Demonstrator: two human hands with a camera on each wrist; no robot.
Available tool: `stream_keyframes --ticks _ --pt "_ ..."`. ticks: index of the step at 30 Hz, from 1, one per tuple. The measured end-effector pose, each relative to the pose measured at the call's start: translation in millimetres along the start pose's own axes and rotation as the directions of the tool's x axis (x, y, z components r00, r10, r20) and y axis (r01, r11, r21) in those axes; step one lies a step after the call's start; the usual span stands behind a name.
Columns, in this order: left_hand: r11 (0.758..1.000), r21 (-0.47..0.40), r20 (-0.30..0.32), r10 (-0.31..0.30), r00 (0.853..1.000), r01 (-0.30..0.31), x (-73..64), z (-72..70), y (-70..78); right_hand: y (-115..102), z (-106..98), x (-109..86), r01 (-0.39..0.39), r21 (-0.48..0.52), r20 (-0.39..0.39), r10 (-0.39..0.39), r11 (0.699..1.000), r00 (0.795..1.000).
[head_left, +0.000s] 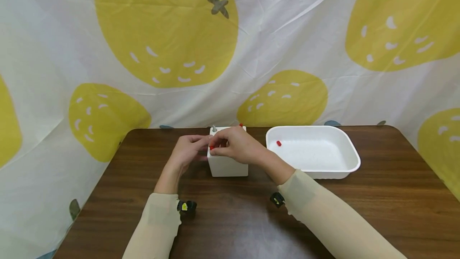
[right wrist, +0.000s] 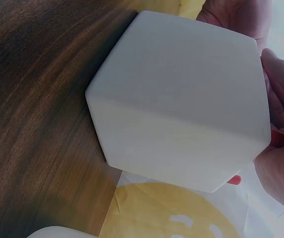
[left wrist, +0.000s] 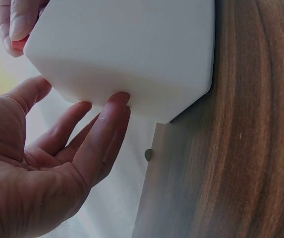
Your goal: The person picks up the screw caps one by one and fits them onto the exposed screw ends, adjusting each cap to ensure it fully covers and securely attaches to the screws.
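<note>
A white box (head_left: 229,166) stands on the table; in the right wrist view its pale sides (right wrist: 181,69) fill the middle. My right hand (head_left: 238,144) is over its top and pinches a small red piece (head_left: 212,147) between thumb and fingers at the front left corner. My left hand (head_left: 188,151) is at the box's left side; in the left wrist view its fingertips (left wrist: 116,99) touch that side, fingers extended. A metal bolt (head_left: 214,128) stands up at the back left corner. Another red piece (head_left: 241,124) shows at the back right corner. My right hand hides part of the top.
To the right of the box is a white tray (head_left: 312,171), with one small red piece (head_left: 278,143) lying in it. The brown wooden table (head_left: 230,219) ends at a cloth (head_left: 287,43) with a yellow fruit print, hanging behind it.
</note>
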State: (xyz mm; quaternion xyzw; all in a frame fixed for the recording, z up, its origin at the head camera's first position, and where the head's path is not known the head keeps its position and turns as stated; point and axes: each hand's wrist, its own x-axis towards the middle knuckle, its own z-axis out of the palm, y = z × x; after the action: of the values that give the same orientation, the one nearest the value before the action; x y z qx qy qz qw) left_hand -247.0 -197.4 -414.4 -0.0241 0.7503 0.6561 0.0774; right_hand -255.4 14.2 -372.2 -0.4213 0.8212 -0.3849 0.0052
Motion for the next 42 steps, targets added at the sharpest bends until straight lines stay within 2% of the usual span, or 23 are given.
stream_keyframes --ticks 22,33,42 --pt "1.000 0.018 -0.007 0.005 1.000 -0.005 -1.7 -1.2 1.6 -3 -2 1.9 -0.009 0.011 0.021 0.009 1.000 1.000" --pt "1.000 -0.020 -0.005 0.008 1.000 -0.009 -0.8 1.4 1.9 2 -9 -3.9 -0.016 0.031 -0.028 0.017 0.999 0.999" --pt "1.000 -0.029 -0.013 -0.012 1.000 0.012 -0.4 2.0 2.5 3 -20 -9.4 -0.044 0.051 -0.059 0.047 0.998 0.997"
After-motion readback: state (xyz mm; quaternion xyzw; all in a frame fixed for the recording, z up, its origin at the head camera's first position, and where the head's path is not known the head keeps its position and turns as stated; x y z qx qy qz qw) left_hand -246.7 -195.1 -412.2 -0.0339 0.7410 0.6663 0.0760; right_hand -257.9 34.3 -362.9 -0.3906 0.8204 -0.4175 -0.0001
